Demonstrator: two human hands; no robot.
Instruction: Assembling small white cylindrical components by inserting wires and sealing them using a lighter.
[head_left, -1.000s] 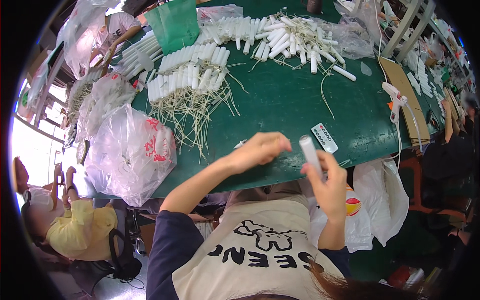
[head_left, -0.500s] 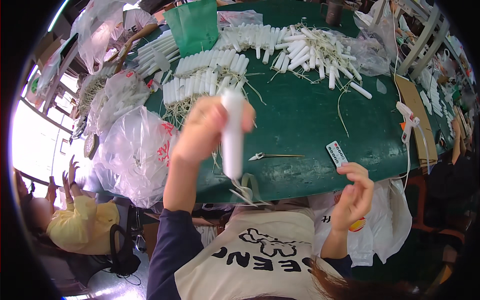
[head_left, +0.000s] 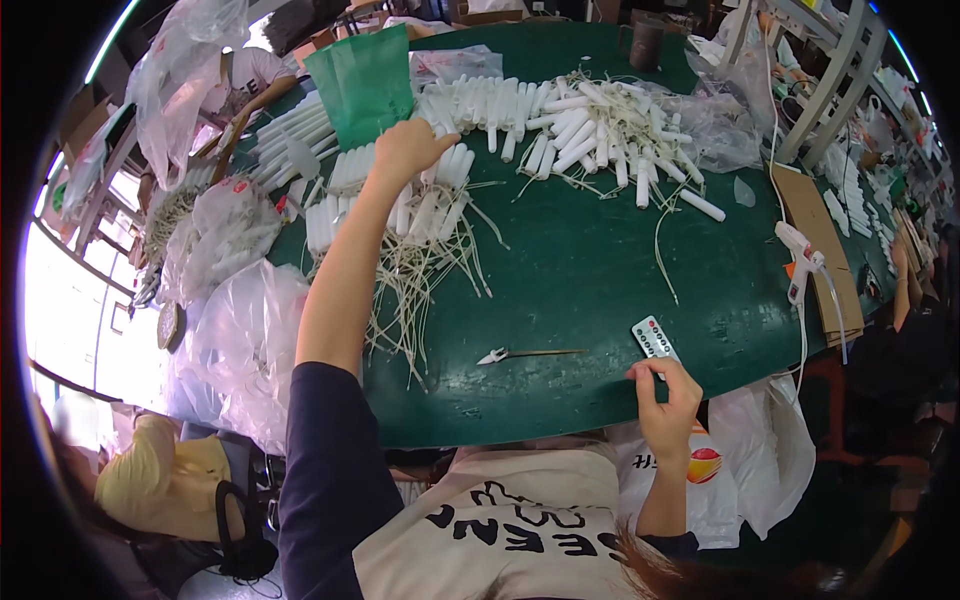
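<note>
My left hand (head_left: 408,150) is stretched far over the table, at the rows of white tubes (head_left: 350,172) with thin pale wires. Its fingers curl down and look closed on a white tube (head_left: 438,122); the fingertips are partly hidden. Near the front edge, my right hand (head_left: 670,405) hovers with thumb and fingers drawn together, and nothing shows in them. Just beyond it lies a small white remote control (head_left: 655,338) with dark buttons and a red one, its near end partly covered by the hand.
A thin stick with a white tip (head_left: 530,353) lies mid-table. Further back are a loose pile of tubes (head_left: 610,135) and a green bag (head_left: 362,88). At right rest a white glue gun (head_left: 798,258) and cardboard (head_left: 825,250). Clear plastic bags (head_left: 250,340) crowd the left.
My left hand has carried the white tube from in front of me away to the far rows. My right hand has moved slightly left and its fingers have drawn together.
</note>
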